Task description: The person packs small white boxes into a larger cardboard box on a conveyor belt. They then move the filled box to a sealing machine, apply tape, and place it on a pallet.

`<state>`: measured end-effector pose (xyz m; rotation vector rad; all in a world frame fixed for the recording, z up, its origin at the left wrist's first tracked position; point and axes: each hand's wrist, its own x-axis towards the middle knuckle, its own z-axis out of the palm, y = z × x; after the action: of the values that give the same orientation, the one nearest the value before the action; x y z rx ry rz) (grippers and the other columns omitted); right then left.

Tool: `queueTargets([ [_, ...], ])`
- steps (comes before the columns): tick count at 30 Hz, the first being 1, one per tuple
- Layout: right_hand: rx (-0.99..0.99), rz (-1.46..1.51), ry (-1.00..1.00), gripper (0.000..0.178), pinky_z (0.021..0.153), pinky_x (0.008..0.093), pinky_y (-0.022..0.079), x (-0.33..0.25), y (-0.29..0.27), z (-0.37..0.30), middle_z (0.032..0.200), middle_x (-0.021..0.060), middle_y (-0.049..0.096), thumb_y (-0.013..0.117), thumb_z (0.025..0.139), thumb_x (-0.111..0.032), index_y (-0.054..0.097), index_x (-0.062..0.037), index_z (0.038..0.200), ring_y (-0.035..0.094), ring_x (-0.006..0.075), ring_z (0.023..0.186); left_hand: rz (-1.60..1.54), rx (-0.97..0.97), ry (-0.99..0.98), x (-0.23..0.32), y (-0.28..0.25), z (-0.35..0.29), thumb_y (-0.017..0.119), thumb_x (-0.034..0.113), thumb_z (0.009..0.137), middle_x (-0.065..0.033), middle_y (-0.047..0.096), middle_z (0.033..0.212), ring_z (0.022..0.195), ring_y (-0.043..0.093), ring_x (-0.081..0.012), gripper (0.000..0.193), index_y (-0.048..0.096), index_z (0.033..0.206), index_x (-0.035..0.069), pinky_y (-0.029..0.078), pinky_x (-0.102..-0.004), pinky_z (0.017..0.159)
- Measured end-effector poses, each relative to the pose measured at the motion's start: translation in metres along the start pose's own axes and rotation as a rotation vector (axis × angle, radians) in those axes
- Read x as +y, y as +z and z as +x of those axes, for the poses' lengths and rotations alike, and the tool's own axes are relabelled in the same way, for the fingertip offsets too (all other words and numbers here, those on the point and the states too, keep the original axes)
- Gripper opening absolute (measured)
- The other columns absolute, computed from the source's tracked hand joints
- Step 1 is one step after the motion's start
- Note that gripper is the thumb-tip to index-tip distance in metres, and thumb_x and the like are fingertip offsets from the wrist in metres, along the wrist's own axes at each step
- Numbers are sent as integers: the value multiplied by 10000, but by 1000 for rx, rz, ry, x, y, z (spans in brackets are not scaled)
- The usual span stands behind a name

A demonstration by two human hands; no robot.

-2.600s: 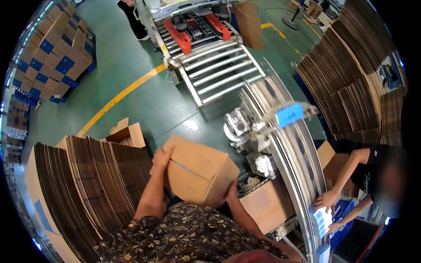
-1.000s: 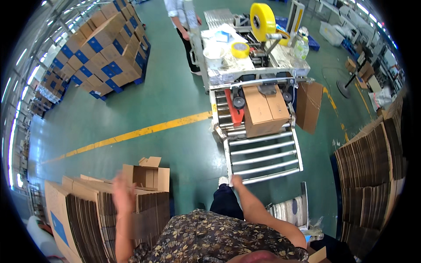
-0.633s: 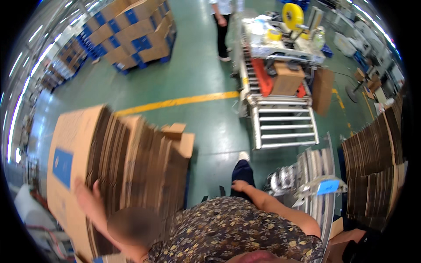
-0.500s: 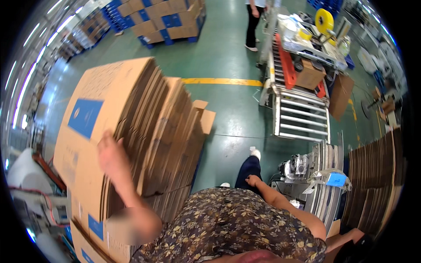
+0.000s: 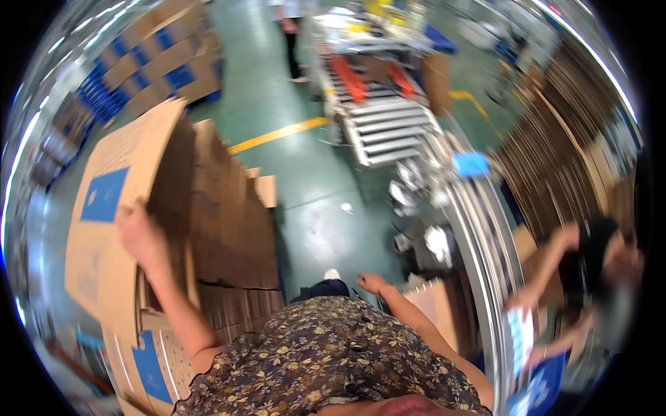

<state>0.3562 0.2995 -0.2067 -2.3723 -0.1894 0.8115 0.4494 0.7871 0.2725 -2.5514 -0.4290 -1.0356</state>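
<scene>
On the left, tall flattened cardboard cartons (image 5: 97, 239) with blue printed panels stand on edge. My left hand (image 5: 143, 239) is closed at the edge of the outermost carton, its fingers bent against the board. A dark gap shows between this carton and the brown stack (image 5: 232, 229) to its right. My right hand (image 5: 372, 283) hangs in front of my body with curled fingers, apart from the things around it. I make out nothing in it.
A roller conveyor (image 5: 392, 132) stands ahead, with metal rails (image 5: 479, 243) running down the right. Beside them, a co-worker's hand (image 5: 524, 298) reaches in. More flattened cartons (image 5: 555, 159) line the far right. Loaded pallets (image 5: 170, 55) stand at the back left.
My view has swung to the right. A gap has opened beside the outermost carton at my left hand. My right hand has come away from my thigh. The co-worker now shows more fully.
</scene>
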Motion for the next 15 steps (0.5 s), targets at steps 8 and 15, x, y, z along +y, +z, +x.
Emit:
queueTargets([
  [8,593,411,526,430,963,458,482,57,77,-246,1163,237,672,540,939,-338,623,-32,1227,625,402,1106,-90,-5,361,-25,-5,-5,523,14,867,-204,636,1034,1007,611,-391,267,700,1067,14,513,-445,837],
  [15,375,442,747,485,1002,444,466,84,299,-429,1206,225,663,571,937,-399,644,-18,1229,609,387,1146,-218,-126,707,81,-222,-96,488,-36,878,-190,659,1131,976,632,-378,315,661,1141,-19,520,-422,818],
])
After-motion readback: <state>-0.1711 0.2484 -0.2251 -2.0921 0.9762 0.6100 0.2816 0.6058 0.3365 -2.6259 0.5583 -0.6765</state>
